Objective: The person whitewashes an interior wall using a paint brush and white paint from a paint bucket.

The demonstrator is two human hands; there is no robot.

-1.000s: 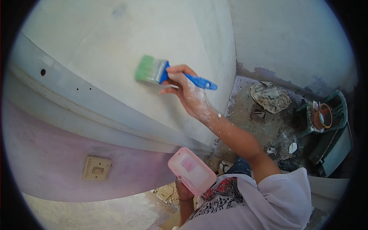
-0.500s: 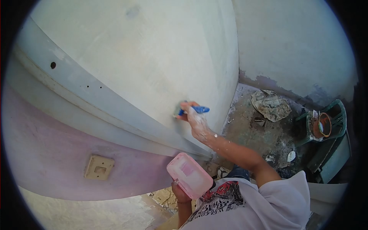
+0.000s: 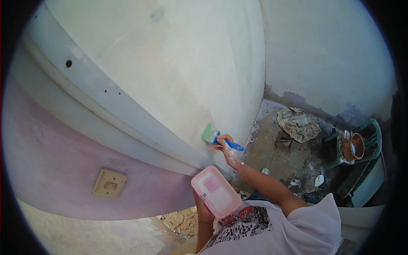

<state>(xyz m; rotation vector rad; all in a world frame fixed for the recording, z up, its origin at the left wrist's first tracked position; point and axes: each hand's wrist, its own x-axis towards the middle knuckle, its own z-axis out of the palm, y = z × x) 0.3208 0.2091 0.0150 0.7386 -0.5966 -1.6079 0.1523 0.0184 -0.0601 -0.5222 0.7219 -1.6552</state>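
My right hand is closed around a paintbrush with a blue handle and pale green bristles. The bristles are against or very close to the whitish wall, low down beside the door-frame moulding. White paint spatters my right hand and wrist. In my left hand is a pink plastic tub, tilted so that its inside shows, with whitish paint in it and a bare pink patch on the bottom. My left thumb hooks over the tub's rim, while the other fingers are mostly hidden beneath it.
A beige switch plate sits on the purple wall at left. On the stained floor lies a crumpled sheet. A green plastic chair stands at right, holding an orange-brown bucket. Broken rubble lies below the tub.
My right hand has moved down and slightly right along the wall with the paintbrush, and its bristles now show. The tub has shifted slightly right. The view has tilted a little.
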